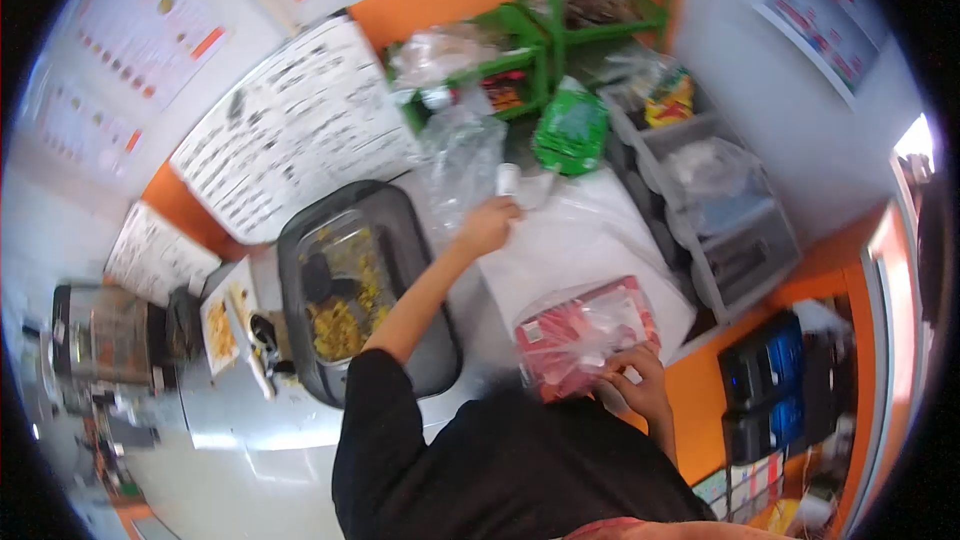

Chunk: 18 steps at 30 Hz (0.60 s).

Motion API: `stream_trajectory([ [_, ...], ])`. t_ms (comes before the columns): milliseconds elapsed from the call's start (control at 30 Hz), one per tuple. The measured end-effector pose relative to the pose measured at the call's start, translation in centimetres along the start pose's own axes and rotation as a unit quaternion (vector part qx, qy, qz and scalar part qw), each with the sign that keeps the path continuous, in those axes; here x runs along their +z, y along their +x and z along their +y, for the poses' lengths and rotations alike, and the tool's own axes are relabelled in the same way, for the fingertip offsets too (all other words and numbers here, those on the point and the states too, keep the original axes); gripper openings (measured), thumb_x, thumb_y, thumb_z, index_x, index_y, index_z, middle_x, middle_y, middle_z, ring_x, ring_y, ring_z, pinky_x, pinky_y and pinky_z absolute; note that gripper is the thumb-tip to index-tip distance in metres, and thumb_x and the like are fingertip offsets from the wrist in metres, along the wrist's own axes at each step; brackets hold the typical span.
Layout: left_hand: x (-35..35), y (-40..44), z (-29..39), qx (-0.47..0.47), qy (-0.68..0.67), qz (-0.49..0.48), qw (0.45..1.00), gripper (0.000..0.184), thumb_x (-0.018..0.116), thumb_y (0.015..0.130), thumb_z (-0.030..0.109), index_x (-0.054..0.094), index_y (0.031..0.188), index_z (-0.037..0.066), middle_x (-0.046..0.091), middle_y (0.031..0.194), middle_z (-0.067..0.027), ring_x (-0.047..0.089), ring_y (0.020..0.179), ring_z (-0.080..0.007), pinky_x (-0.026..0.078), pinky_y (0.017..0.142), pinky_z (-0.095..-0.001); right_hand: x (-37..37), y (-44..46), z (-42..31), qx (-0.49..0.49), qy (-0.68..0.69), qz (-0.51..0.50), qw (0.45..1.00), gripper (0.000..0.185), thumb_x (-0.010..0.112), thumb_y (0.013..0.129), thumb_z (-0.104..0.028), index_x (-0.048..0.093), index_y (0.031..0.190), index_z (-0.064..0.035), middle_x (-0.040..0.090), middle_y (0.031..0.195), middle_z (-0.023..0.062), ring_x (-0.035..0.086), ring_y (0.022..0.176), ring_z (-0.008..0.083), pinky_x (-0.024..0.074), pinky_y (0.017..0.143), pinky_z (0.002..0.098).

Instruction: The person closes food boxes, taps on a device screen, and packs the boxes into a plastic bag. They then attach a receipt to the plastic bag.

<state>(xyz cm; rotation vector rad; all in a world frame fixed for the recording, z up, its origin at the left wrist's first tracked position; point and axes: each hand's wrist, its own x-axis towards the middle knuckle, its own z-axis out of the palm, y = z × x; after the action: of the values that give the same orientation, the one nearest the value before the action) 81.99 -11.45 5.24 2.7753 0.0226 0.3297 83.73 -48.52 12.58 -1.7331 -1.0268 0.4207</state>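
My left hand [487,225] reaches out over the counter to a small white roll-like item [508,179], its fingers closed at the item's lower end. Close to my body, my right hand [640,382] pinches the edge of a clear plastic bag around a red and pink package [570,335]. That package lies at the near end of a white sheet [560,245] on the counter. Beyond the white item stands a green bag [571,130], and a crumpled clear plastic bag [462,155] lies to its left.
A dark grey tub [440,365] with yellow food stands left of my left arm. Grey bins [745,275] line the right side. Green racks [555,15] hold bags at the back. A whiteboard [290,130] leans on the wall. Further left are a cutting board [222,340] and a knife.
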Motion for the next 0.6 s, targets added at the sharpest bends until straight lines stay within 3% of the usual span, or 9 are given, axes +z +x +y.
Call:
stream_trajectory([
  [33,1.2,0.8,0.4,0.007,0.012,0.026,1.0,0.04,0.047,0.06,-0.004,0.055,0.098,0.005,0.055,0.097,-0.0117,0.05,0.097,-0.0285,0.04,0.087,-0.0376,0.5,0.4,-0.2,-0.022,-0.018,0.012,1.0,0.011,0.067,0.066,-0.014,0.059,0.072,-0.0094,0.056,0.07,0.0024,0.051,0.07,0.0184,0.034,0.072,0.0294],
  [100,4.5,2.1,-1.6,0.006,0.116,0.04,0.992,0.054,0.058,0.068,0.019,0.041,0.116,0.001,0.045,0.115,-0.0174,0.043,0.108,-0.0301,0.035,0.092,-0.038,1.2,0.2,-0.2,0.015,-0.011,0.041,0.999,0.013,0.067,0.064,-0.009,0.057,0.072,-0.0077,0.055,0.069,0.0043,0.051,0.07,0.0186,0.0342,0.074,0.031],
  [167,6.9,2.6,-2.2,-0.221,0.078,-0.015,0.972,0.063,0.062,0.069,0.037,0.04,0.117,0.005,0.042,0.119,-0.0137,0.042,0.108,-0.0286,0.038,0.088,-0.0385,1.5,-0.5,0.9,0.004,-0.034,0.049,0.998,0.015,0.067,0.064,-0.006,0.054,0.072,-0.0055,0.052,0.07,0.0054,0.049,0.07,0.0181,0.0344,0.072,0.0301],
  [233,6.2,2.4,-1.6,-0.239,0.126,0.018,0.963,0.06,0.062,0.068,0.04,0.043,0.115,0.008,0.045,0.116,-0.0081,0.044,0.104,-0.0247,0.04,0.082,-0.0374,1.3,-0.8,2.7,-0.061,-0.084,0.061,0.993,0.019,0.067,0.065,-0.003,0.051,0.075,-0.0029,0.048,0.073,0.0057,0.046,0.07,0.0171,0.0346,0.069,0.0266],
  [333,7.4,2.0,-3.5,-0.24,0.187,0.063,0.95,0.047,0.06,0.069,0.04,0.052,0.103,0.008,0.048,0.111,-0.0035,0.045,0.1,-0.0208,0.041,0.076,-0.0359,1.9,-0.6,3.1,-0.004,-0.074,0.124,0.99,0.017,0.067,0.062,-0.003,0.053,0.073,-0.0037,0.051,0.066,0.0052,0.047,0.067,0.018,0.0335,0.085,0.0339],
  [367,7.5,2.3,-3.8,-0.229,0.21,0.066,0.948,0.031,0.057,0.073,0.035,0.058,0.088,0.008,0.052,0.104,-0.0019,0.047,0.095,-0.0205,0.041,0.074,-0.0346,2.0,-0.4,2.3,0.029,-0.039,0.126,0.991,0.018,0.066,0.063,-0.003,0.052,0.074,-0.0028,0.05,0.069,0.0042,0.046,0.067,0.0172,0.0322,0.088,0.0353],
  [467,7.1,2.7,-4.7,-0.217,0.177,0.075,0.957,0.023,0.054,0.075,0.029,0.06,0.081,0.008,0.057,0.092,-0.0027,0.05,0.09,-0.0206,0.041,0.073,-0.0355,1.1,-0.5,2.6,0.026,-0.074,0.091,0.993,0.024,0.065,0.066,-0.005,0.053,0.086,-0.002,0.053,0.074,0.0045,0.048,0.068,0.0175,0.0315,0.09,0.037],
  [500,6.2,2.4,-4.1,-0.176,0.122,0.141,0.967,0.022,0.053,0.077,0.027,0.06,0.081,0.007,0.058,0.089,-0.0036,0.051,0.087,-0.0214,0.041,0.072,-0.0354,0.7,-0.8,1.7,0.108,-0.021,0.07,0.991,0.031,0.063,0.071,-0.01,0.05,0.098,-0.0013,0.054,0.091,0.0094,0.05,0.082,0.0207,0.0307,0.091,0.0388],
  [600,-1.0,-1.5,0.3,-0.089,-0.102,0.277,0.951,0.023,0.049,0.081,0.023,0.058,0.085,0.003,0.06,0.082,-0.0066,0.053,0.082,-0.0224,0.041,0.07,-0.0347,1.0,0.3,-3.6,-0.085,-0.202,0.13,0.967,0.035,0.057,0.077,-0.015,0.046,0.107,0.0001,0.049,0.107,0.0128,0.046,0.099,0.0242,0.0304,0.091,0.0393],
])
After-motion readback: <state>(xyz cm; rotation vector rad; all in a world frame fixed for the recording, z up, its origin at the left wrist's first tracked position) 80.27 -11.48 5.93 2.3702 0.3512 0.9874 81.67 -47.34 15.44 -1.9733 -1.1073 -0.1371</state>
